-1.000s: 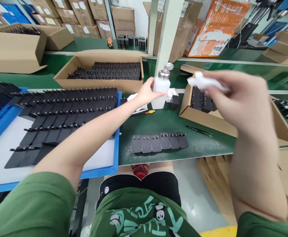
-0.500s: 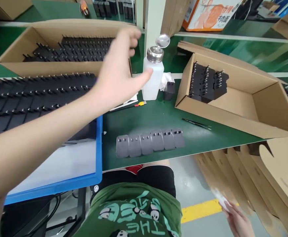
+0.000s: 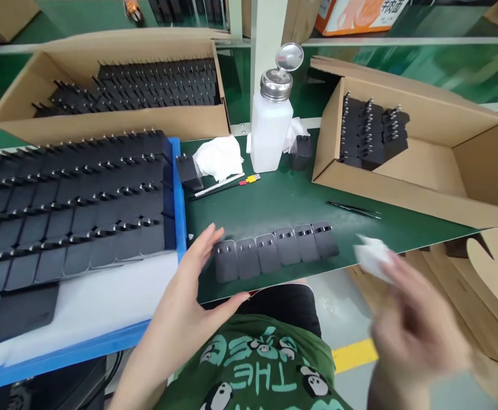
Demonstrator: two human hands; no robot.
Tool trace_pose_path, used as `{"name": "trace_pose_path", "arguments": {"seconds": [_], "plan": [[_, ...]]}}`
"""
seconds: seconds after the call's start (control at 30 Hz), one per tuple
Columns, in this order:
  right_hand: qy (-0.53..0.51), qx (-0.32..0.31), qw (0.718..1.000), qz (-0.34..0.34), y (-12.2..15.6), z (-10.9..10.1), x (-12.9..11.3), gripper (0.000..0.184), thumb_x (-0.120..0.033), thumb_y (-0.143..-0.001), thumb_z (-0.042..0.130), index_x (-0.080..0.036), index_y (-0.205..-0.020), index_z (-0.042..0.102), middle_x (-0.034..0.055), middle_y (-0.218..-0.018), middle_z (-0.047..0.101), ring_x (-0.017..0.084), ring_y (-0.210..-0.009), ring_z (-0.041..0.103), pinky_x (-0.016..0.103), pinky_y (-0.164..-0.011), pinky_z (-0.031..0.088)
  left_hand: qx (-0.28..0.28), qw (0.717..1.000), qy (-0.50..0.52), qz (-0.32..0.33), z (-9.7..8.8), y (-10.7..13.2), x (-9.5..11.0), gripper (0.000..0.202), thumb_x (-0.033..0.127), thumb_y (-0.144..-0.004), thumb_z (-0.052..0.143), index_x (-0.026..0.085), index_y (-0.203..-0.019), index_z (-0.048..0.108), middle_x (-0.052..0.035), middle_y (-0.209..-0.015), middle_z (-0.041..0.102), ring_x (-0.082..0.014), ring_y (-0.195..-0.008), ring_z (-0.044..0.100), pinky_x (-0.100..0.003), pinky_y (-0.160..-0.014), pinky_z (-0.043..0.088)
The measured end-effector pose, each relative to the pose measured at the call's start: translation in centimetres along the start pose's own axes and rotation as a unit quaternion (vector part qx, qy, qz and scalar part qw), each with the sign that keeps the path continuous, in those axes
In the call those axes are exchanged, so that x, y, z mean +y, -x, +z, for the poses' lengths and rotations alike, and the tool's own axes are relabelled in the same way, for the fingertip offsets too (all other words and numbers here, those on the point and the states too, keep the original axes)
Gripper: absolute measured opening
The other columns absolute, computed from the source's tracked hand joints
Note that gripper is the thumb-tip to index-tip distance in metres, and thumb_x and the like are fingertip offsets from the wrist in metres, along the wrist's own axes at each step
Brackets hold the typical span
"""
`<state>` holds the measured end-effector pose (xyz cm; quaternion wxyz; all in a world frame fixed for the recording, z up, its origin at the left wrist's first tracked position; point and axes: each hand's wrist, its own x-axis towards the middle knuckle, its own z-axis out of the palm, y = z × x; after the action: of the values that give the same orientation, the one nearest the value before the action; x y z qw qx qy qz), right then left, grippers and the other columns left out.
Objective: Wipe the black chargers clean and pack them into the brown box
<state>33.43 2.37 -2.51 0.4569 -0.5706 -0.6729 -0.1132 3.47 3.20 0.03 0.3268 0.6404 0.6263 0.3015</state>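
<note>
I have the row of six black blocks (image 3: 270,253) lying near the front edge of the counter (image 3: 292,193). My left hand (image 3: 189,296) is wide, thumb and fingers spread around the row's left end; whether a fingertip touches the end block I can't tell. My right hand (image 3: 415,330), blurred, pinches a white wipe (image 3: 374,259) to the right of the row, apart from it. Half a second ago my left hand was up beside the bottle (image 3: 272,131) and my right was lower, over the floor. The bottle's lid (image 3: 289,57) stays flipped up.
</note>
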Motion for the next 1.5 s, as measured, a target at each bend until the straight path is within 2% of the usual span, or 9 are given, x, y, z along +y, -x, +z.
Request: {"name": "trace_pose_path", "arguments": {"seconds": [0.2,0.47,0.67,0.83,0.97,1.1,1.3,1.4,1.5], "plan": [[0.012,-0.123,0.990,-0.062,0.1,5.9,-6.0,0.058,0.009,-0.081,0.044,-0.012,-0.132,0.059,0.0147,-0.126,0.067,0.027,-0.126,0.059,0.046,-0.102,0.053,-0.006,0.999,-0.018,-0.042,-0.3,-0.8,-0.4,0.079,0.046,-0.087,0.066,0.041,-0.152,0.021,-0.0005,-0.140,0.059,-0.0278,-0.122,0.062,-0.044,-0.094,0.059],[0.072,-0.151,0.982,-0.091,1.5,7.1,-11.6,0.052,0.005,-0.081,0.032,-0.005,-0.120,0.066,0.0136,-0.121,0.070,0.021,-0.129,0.056,0.034,-0.118,0.032,-0.003,0.998,-0.023,-0.053,0.0,-0.7,-1.3,0.080,0.042,-0.085,0.066,0.043,-0.152,0.022,0.0002,-0.138,0.060,-0.0285,-0.109,0.069,-0.036,-0.072,0.065],[-0.043,-0.195,0.967,-0.161,1.6,7.9,-14.0,0.045,-0.007,-0.088,0.037,-0.005,-0.122,0.067,0.0097,-0.132,0.064,0.022,-0.131,0.054,0.032,-0.122,0.027,0.008,0.998,-0.029,-0.057,-0.1,-0.8,-1.1,0.078,0.022,-0.083,0.056,0.044,-0.151,0.025,0.0029,-0.133,0.064,-0.0245,-0.099,0.073,-0.030,-0.067,0.064],[-0.266,-0.290,0.915,-0.090,-1.1,5.4,-11.9,0.042,-0.005,-0.090,0.037,-0.016,-0.117,0.068,0.0008,-0.125,0.069,0.014,-0.121,0.063,0.033,-0.115,0.043,0.000,0.998,0.017,-0.058,-0.2,-0.5,-0.3,0.077,0.023,-0.087,0.058,0.041,-0.152,0.021,-0.0009,-0.143,0.056,-0.0254,-0.118,0.065,-0.036,-0.086,0.062],[-0.097,-0.106,0.987,0.066,-1.3,3.7,-7.5,0.051,0.002,-0.089,0.044,-0.020,-0.132,0.061,0.0049,-0.130,0.066,0.024,-0.118,0.065,0.054,-0.116,0.039,-0.004,0.998,0.026,-0.049,-0.1,-0.5,-0.7,0.087,0.037,-0.085,0.070,0.040,-0.154,0.017,-0.0021,-0.143,0.056,-0.0285,-0.125,0.059,-0.040,-0.089,0.062],[0.014,-0.112,0.994,0.008,0.5,5.3,-7.4,0.054,0.004,-0.086,0.044,-0.020,-0.132,0.062,0.0072,-0.128,0.067,0.026,-0.121,0.063,0.054,-0.114,0.040,-0.008,0.998,0.028,-0.052,-0.1,-0.6,-1.1,0.090,0.036,-0.083,0.073,0.042,-0.153,0.018,-0.0013,-0.140,0.059,-0.0295,-0.119,0.063,-0.037,-0.078,0.065],[-0.066,-0.197,0.974,-0.090,1.0,7.7,-13.3,0.045,0.003,-0.086,0.036,-0.004,-0.117,0.068,0.0132,-0.119,0.071,0.021,-0.129,0.056,0.033,-0.118,0.036,-0.007,0.998,0.036,-0.047,-0.1,-0.7,-1.1,0.085,0.025,-0.084,0.066,0.042,-0.153,0.020,0.0003,-0.138,0.060,-0.0260,-0.118,0.064,-0.034,-0.083,0.064],[-0.171,-0.245,0.942,-0.149,0.4,7.3,-13.9,0.044,-0.006,-0.092,0.032,-0.005,-0.115,0.069,0.0096,-0.120,0.071,0.018,-0.128,0.057,0.028,-0.115,0.039,-0.018,0.999,0.023,-0.046,-0.3,-0.6,-1.3,0.084,0.016,-0.083,0.057,0.044,-0.153,0.019,0.0007,-0.136,0.062,-0.0245,-0.108,0.069,-0.034,-0.078,0.065],[-0.242,-0.246,0.936,-0.073,-0.7,5.8,-12.8,0.040,-0.008,-0.092,0.035,-0.014,-0.110,0.070,0.0030,-0.116,0.073,0.015,-0.118,0.065,0.028,-0.111,0.045,-0.019,0.998,0.032,-0.043,-0.3,-0.5,-1.4,0.084,0.020,-0.083,0.058,0.043,-0.153,0.018,0.0005,-0.136,0.062,-0.0255,-0.110,0.068,-0.034,-0.076,0.065]]}}
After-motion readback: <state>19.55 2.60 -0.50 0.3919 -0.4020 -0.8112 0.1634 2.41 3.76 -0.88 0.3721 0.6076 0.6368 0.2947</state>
